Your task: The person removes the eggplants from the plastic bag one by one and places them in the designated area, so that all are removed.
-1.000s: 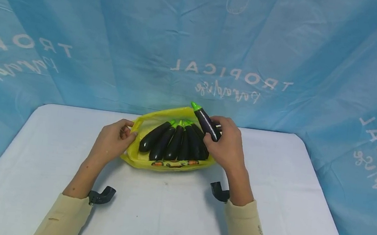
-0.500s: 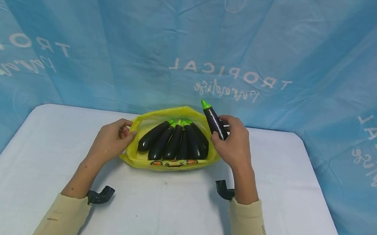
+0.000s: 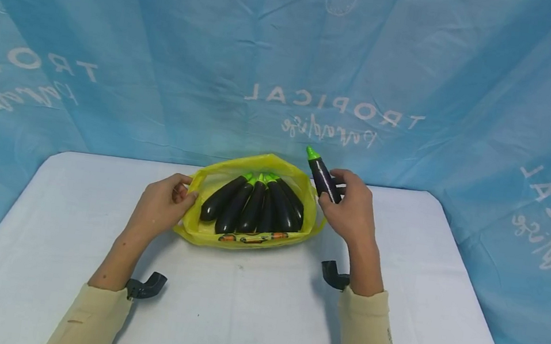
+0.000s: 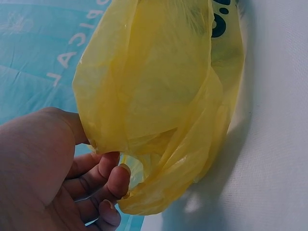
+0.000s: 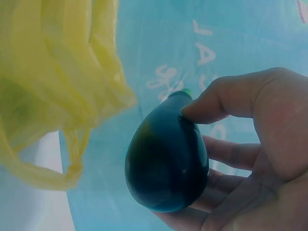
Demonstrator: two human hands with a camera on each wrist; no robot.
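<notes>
A yellow plastic bag (image 3: 189,224) lies with its mouth spread wide at the far middle of the table. Inside it several dark eggplants (image 3: 252,208) with green tips lie side by side in a fan. My left hand (image 3: 162,203) pinches the bag's left rim between thumb and fingers; the left wrist view shows the thin yellow film (image 4: 154,86) at the fingertips. Just off the bag's right side, my right hand (image 3: 351,208) grips another eggplant (image 3: 323,177) by its thick end, green tip pointing up and left. In the right wrist view that eggplant (image 5: 166,159) is apart from the bag.
The white tabletop (image 3: 235,318) stretches in front of and beside the bag. A blue printed curtain (image 3: 164,64) hangs behind and at the sides. Dark curved mounts (image 3: 148,286) sit at both wrists. A loose handle loop (image 5: 48,180) hangs from the bag's right end.
My right hand has moved to the right with the eggplant, from over the bag's right part to just beyond its rim. The left hand stays on the left rim.
</notes>
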